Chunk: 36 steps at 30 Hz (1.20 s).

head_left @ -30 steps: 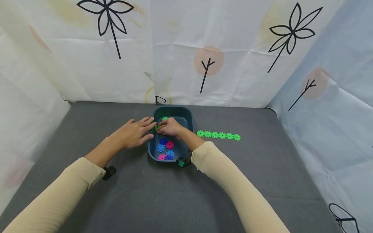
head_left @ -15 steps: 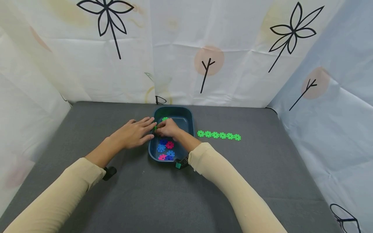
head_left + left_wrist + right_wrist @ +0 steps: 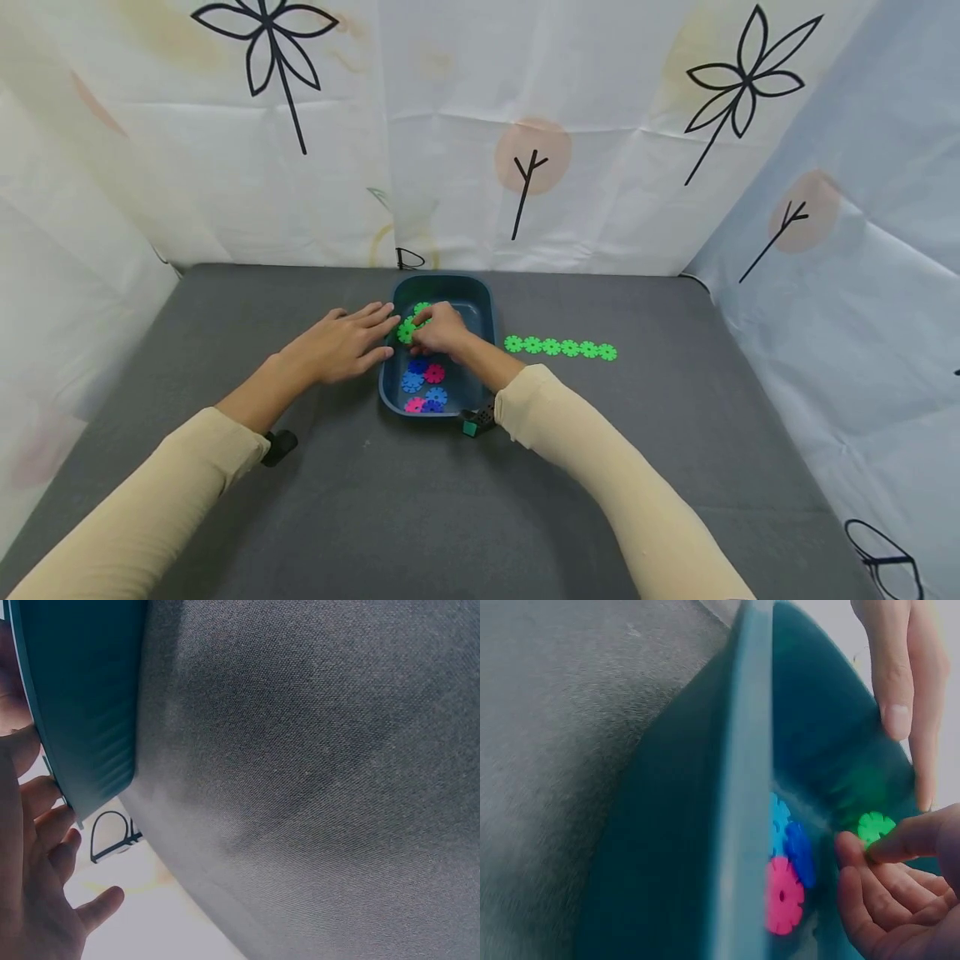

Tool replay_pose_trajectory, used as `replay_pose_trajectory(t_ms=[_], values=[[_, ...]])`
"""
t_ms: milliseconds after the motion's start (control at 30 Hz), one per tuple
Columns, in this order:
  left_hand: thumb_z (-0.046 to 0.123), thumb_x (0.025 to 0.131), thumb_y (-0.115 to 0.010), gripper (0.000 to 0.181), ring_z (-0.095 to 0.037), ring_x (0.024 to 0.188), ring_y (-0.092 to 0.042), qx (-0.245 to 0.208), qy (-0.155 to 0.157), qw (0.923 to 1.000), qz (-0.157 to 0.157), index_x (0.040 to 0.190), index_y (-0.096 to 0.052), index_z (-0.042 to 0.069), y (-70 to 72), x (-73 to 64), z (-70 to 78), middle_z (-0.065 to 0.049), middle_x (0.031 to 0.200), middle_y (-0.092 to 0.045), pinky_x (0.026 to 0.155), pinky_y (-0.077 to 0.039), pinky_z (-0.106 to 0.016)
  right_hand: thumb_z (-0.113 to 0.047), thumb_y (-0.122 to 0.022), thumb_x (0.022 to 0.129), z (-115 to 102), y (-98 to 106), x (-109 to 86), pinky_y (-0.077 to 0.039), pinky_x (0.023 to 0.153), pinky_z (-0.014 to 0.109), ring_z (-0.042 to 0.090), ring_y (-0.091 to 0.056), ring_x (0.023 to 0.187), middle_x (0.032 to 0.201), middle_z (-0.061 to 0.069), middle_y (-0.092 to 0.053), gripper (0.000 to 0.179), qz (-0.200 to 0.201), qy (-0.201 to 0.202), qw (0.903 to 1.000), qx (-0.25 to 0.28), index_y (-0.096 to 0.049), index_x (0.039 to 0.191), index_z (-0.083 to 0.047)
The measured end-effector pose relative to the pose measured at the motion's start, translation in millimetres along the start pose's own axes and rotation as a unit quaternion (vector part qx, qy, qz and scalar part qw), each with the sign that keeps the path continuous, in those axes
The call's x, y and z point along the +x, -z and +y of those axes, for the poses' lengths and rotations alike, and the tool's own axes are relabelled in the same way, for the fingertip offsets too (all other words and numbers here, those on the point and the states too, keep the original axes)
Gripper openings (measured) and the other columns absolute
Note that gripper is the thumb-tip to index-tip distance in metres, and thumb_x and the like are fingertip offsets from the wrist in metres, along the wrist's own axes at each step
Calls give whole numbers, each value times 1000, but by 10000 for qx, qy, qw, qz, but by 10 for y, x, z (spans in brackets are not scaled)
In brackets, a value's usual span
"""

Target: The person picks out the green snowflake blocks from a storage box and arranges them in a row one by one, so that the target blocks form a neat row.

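Note:
A dark blue bin [image 3: 480, 312] stands on the table. My left hand [image 3: 337, 342] rests at its left rim, fingers spread and fairly straight; the left wrist view has these fingers [image 3: 52, 825] along the rim. Inside the bin, my right hand [image 3: 442, 331] pinches a green notched toy disc [image 3: 875, 825] between thumb and finger, partly hidden by the thumb. More green discs [image 3: 422, 308] lie near its fingertips. Toward the near end of the bin are blue discs [image 3: 412, 382] and pink discs [image 3: 434, 373].
Right of the bin, several green discs [image 3: 570, 348] form a straight row on the grey table [image 3: 360, 500]. A printed cloth [image 3: 450, 192] hangs behind the table and along its sides. A black wrist device [image 3: 279, 447] is on the left wrist.
My right hand first shifted left toward the bin's wall, then back slightly right, so more green discs show beside its fingers. The left hand has stayed at the rim.

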State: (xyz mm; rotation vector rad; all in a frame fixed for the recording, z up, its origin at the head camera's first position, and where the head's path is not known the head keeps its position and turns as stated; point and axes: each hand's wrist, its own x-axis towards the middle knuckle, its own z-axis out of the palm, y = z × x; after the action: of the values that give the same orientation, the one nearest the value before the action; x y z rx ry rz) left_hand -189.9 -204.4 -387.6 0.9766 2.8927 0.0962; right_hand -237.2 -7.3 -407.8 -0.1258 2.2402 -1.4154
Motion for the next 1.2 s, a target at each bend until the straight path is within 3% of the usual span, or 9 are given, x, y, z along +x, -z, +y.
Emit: replay_pose_trajectory(t_ms=[333,567,833,1200], values=[[38,103,-51,62,-38,146,-29,-35,94,9999,-35,152,-38,3,-6,-9,17,-20,158,-32,107,-31,-67,1,-58,96,-45,451,-371,-57,84,46,33,-73,82,90,20,-74,22,-331,649,9961,-494,-65,114,11],[37,103,-51,61,-37,146,-29,60,129,9999,-7,152,-39,2,11,-13,23,-20,158,-32,107,-32,-66,1,-55,98,66,653,-486,-57,85,44,26,-73,83,93,19,-74,21,-409,846,9920,-838,-65,112,13],[38,104,-51,61,-38,146,-28,-6,104,9999,-39,152,-38,3,-22,-2,27,-20,158,-32,107,-32,-67,0,-49,101,51,588,-421,-55,90,42,33,-70,101,112,25,-70,32,-814,396,9914,-946,-58,128,12],[38,103,-50,61,-37,146,-29,-5,86,10000,-19,152,-39,3,-19,-2,14,-20,158,-32,106,-32,-67,-1,-53,99,38,454,-241,-55,91,38,32,-69,106,116,25,-69,37,-922,-137,9932,-696,-54,135,10]])
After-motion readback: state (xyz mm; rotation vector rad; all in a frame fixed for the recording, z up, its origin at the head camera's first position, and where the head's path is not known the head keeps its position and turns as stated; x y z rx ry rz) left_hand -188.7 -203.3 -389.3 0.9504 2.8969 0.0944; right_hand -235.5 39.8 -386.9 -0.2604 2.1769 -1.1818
